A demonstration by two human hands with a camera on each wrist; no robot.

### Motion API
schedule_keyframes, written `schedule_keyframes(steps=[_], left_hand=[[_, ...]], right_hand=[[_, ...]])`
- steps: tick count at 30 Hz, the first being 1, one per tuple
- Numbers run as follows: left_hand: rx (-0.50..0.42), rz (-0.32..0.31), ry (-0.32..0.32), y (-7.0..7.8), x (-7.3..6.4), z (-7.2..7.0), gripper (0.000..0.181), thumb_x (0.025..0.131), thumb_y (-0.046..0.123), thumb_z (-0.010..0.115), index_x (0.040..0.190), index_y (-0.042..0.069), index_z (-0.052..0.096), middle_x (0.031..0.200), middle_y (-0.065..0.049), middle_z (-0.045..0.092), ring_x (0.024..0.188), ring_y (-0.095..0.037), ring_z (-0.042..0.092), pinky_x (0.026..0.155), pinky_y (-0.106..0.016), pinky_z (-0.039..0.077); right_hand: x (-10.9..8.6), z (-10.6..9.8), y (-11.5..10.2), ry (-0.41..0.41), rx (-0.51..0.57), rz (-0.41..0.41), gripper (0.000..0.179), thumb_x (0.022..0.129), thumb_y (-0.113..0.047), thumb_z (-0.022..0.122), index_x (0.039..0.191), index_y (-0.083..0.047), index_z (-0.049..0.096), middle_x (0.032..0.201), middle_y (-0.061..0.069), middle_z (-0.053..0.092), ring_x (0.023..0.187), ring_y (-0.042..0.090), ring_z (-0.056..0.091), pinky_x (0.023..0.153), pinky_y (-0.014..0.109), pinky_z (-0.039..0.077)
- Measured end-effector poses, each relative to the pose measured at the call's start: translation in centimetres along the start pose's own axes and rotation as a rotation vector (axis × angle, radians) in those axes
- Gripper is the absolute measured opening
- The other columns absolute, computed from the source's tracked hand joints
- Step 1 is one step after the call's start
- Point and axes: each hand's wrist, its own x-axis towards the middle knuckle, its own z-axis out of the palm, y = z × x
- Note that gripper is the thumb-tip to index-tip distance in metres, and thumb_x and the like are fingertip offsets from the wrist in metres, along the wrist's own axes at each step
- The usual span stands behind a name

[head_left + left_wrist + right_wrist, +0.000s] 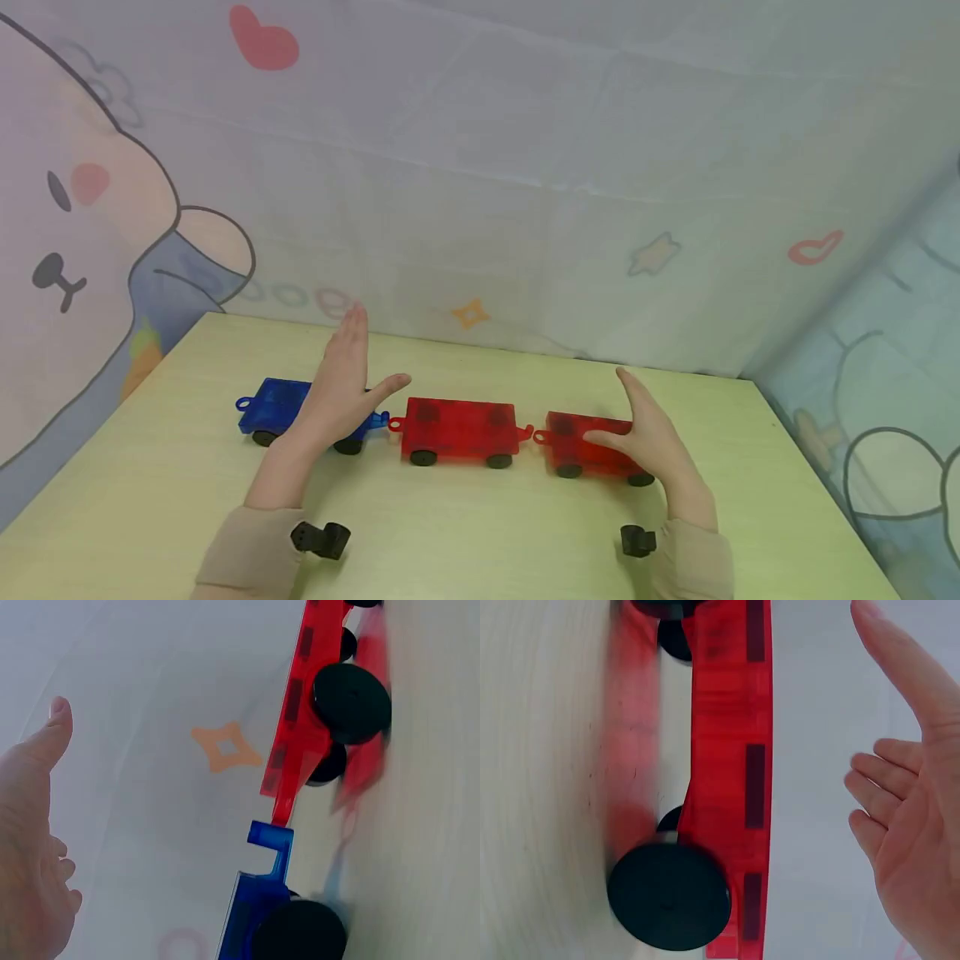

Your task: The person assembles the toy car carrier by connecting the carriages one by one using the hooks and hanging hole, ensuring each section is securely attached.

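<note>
As the head view shows, my left hand (pixel 336 400) spreads empty by the blue car (pixel 277 402) at left, my right hand (pixel 649 429) likewise by the right red car (pixel 572 442). The left wrist view suggests light, rigid plastic; the right, a pinchable top edge (pixel 765 705).

place: play-style tabletop set-up, room type unclear | signs: cartoon-print cloth (pixel 480 183), pale table (pixel 465 533), toy wagons (pixel 459 427)

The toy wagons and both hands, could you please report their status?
Left hand empty, raised near blue wagon; right hand likewise, near rightmost red wagon. Middle red wagon untouched. No obstruction visible.
</note>
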Motion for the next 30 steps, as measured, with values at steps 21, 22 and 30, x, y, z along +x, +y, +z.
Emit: schedule_keyframes(steps=[21,22,30], left_hand=[[-0.302,-0.038,-0.134,3.6,1.5,3.8,0.114,0.08,0.049,0.077,0.158,0.01,0.004,0.165,-0.01,0.01,0.151,-0.032,0.014,0.118,-0.056,0.024],[-0.312,-0.039,-0.141,3.6,1.5,4.1,0.114,0.079,0.047,0.079,0.158,0.01,0.005,0.165,-0.01,0.011,0.151,-0.033,0.015,0.117,-0.056,0.025],[-0.348,-0.066,-0.182,4.0,1.3,5.8,0.117,0.074,0.034,0.086,0.158,0.009,0.008,0.164,-0.012,0.015,0.15,-0.034,0.017,0.115,-0.057,0.028]], right_hand=[[-0.7,0.3,2.1,-0.062,0.009,0.019,0.103,0.073,-0.04,0.085,0.15,0.002,0.031,0.152,0.026,0.036,0.139,0.046,0.032,0.109,0.062,0.034],[-0.7,0.4,2.1,-0.064,0.013,0.017,0.103,0.073,-0.04,0.085,0.15,0.002,0.032,0.152,0.026,0.037,0.139,0.046,0.033,0.109,0.062,0.034],[-0.8,0.5,2.3,-0.09,0.028,0.019,0.102,0.072,-0.041,0.085,0.149,0.002,0.034,0.149,0.026,0.041,0.138,0.046,0.036,0.109,0.06,0.035]])
